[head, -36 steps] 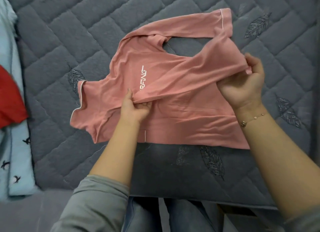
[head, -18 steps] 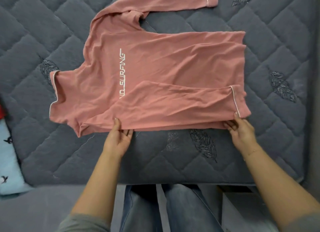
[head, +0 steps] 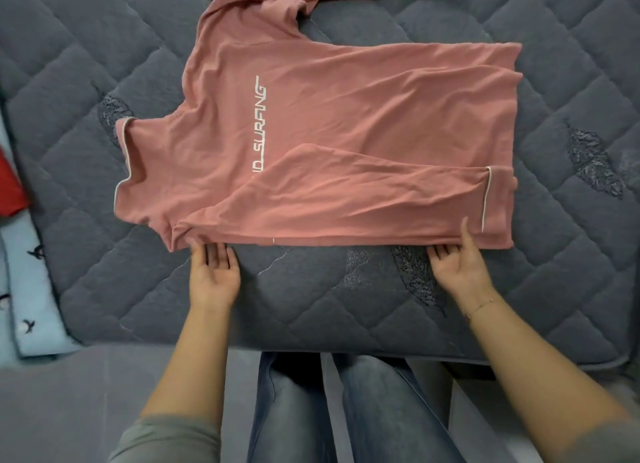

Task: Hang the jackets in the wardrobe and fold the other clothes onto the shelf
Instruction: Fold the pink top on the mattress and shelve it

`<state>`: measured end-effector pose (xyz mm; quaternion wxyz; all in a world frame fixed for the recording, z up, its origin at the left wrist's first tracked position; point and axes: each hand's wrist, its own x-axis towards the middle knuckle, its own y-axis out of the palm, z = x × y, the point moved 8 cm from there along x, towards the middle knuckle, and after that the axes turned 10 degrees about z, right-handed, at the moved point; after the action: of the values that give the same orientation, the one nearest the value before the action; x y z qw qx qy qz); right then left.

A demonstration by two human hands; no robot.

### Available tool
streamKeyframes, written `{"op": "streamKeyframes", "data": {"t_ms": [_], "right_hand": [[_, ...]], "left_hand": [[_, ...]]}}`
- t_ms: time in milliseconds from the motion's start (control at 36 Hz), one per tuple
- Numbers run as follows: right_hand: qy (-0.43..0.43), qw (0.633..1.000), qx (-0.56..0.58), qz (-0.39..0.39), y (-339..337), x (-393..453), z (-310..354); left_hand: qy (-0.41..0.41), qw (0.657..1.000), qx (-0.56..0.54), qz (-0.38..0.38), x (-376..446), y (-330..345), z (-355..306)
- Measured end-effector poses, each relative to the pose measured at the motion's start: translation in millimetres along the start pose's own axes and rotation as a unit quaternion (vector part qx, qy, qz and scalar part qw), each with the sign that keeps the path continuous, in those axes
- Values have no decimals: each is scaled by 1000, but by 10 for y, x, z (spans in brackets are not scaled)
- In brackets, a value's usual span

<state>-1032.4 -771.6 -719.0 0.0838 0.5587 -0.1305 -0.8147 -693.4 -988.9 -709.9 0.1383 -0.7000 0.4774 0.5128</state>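
A pink long-sleeved shirt [head: 346, 123] with white "SURFING" lettering lies flat on the grey quilted mattress [head: 571, 92]. One sleeve is folded across its near side, and the other stretches along the far edge. My left hand [head: 213, 272] is palm up at the shirt's near edge by the shoulder, with its straight fingertips touching the fabric. My right hand [head: 460, 265] is palm up at the near edge by the hem. Its thumb lies on top of the fabric and its fingers reach beneath, pinching the edge.
A light blue garment with small dark prints [head: 24, 289] and a red garment [head: 8, 189] lie at the left edge. My jeans-clad legs [head: 346, 410] stand against the mattress's near edge. No wardrobe or shelf is in view.
One second ago both hands held the near sleeve lifted over the shirt. That sleeve now lies folded flat, and both hands have dropped to the shirt's near edge.
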Motion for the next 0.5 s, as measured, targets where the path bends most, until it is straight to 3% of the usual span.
{"op": "streamKeyframes", "data": {"t_ms": [83,167,500], "right_hand": [[-7,999,41,24,156,94,89],[-19,1000,18,-2,154,143,131],[-34,998,-6,-58,-464,-274,-174]], "left_hand": [[5,999,-33,32,138,139,-135],[10,999,-28,43,241,267,-262],[76,996,25,-29,-109,-378,-594]]}}
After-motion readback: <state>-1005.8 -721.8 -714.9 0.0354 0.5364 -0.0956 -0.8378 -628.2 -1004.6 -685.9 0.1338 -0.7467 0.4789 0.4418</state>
